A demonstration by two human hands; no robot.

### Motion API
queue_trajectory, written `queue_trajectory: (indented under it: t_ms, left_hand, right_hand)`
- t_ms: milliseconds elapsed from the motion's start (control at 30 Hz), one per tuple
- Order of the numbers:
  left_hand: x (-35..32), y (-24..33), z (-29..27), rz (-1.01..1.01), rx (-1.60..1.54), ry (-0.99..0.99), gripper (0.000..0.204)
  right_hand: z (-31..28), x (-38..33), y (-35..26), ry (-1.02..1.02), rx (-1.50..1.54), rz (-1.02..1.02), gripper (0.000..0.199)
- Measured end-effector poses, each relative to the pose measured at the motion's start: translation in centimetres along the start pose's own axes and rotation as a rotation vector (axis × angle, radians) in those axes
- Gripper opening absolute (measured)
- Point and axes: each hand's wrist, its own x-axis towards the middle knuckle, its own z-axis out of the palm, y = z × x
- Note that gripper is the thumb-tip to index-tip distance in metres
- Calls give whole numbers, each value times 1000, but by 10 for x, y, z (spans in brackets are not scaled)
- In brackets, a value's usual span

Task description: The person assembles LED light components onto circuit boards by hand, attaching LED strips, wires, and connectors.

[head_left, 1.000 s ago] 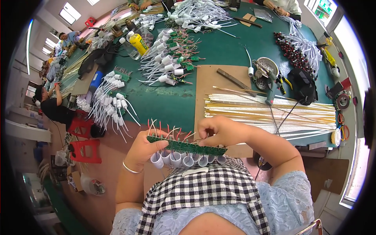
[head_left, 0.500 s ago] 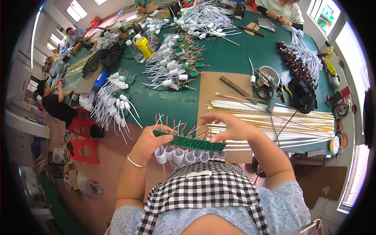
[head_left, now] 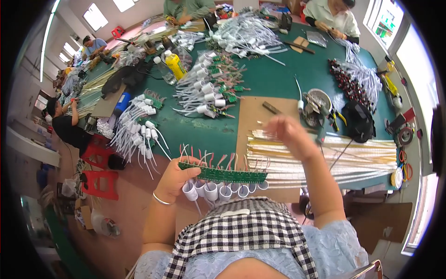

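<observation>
A long green circuit board strip (head_left: pixel 227 175) is pinched at its left end by my left hand (head_left: pixel 175 176), thumb on its face. Red and white wires (head_left: pixel 216 160) stick up along its far edge. White plastic sockets (head_left: pixel 211 191) hang in a row below its near edge. My right hand (head_left: pixel 289 132) is raised apart from the strip, over the brown board (head_left: pixel 250 111) and the long pale strips (head_left: pixel 278 158). Motion blurs its fingers, and I cannot make out anything in them. It partly hides a flat bar (head_left: pixel 271 108).
Piles of white sockets with leads (head_left: pixel 139 122) and wired sockets with green boards (head_left: pixel 206 88) cover the green table (head_left: pixel 186 130). A metal bowl (head_left: pixel 319 98), pliers (head_left: pixel 341 116) and a black bag (head_left: pixel 358 118) lie right. Other people work around the table's far side and left.
My right hand has let go of the strip's right part and moved up and away from it. The left hand still holds the strip, which has shifted only slightly.
</observation>
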Motion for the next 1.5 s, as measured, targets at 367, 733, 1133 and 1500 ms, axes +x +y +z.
queue_trajectory:
  t_ms: [367, 733, 1133, 1500]
  left_hand:
    - [106, -70, 14, 78, 2, 387, 22]
    - [124, -89, 37, 109, 83, 437, 24]
    - [91, -58, -21, 57, -212, 263, 28]
    - [115, -104, 13, 242, 129, 512, 23]
  right_hand:
    - [9, 10, 106, 614, -400, 205, 28]
    - [-22, 28, 133, 784, -922, 146, 29]
    - [-20, 21, 87, 641, -1298, -129, 67]
    - [30, 58, 136, 642, -999, 206, 37]
